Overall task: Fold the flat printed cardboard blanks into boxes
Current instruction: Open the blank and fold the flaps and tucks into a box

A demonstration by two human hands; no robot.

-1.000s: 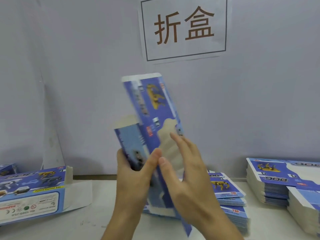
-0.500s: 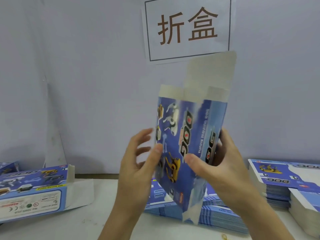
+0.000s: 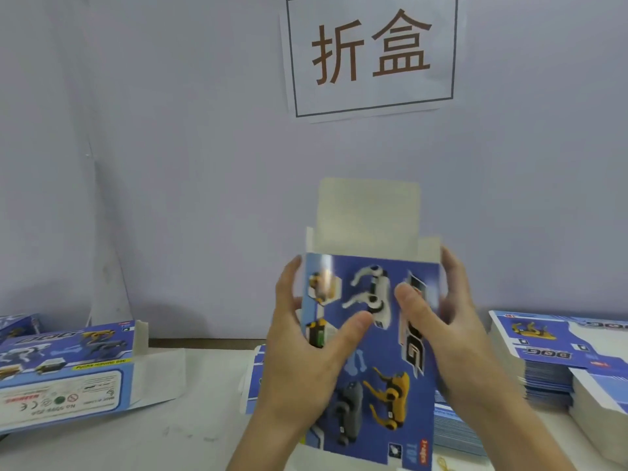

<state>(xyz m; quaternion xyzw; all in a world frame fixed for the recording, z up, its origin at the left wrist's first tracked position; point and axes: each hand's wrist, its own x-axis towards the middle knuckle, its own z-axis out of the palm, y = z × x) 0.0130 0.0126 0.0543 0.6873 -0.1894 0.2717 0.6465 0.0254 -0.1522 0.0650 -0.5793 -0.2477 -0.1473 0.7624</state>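
I hold a blue printed cardboard blank (image 3: 373, 365) upright in front of me, its robot-dog face toward me and its plain white top flaps (image 3: 368, 212) standing up. My left hand (image 3: 306, 355) grips its left edge, thumb across the front and fingers behind. On the right edge my right hand (image 3: 441, 328) holds it the same way, thumb on the printed face. A low stack of flat blanks (image 3: 455, 426) lies on the table behind it.
A folded box (image 3: 64, 375) with an open end flap lies at the left on the white table (image 3: 153, 440). Tall stacks of flat blanks (image 3: 560, 355) sit at the right. A grey wall with a paper sign (image 3: 370, 52) stands close behind.
The blank has turned from edge-on to facing me squarely and dropped lower. Both hands shifted from its lower part to its two side edges, and the top flaps now stand straight up.
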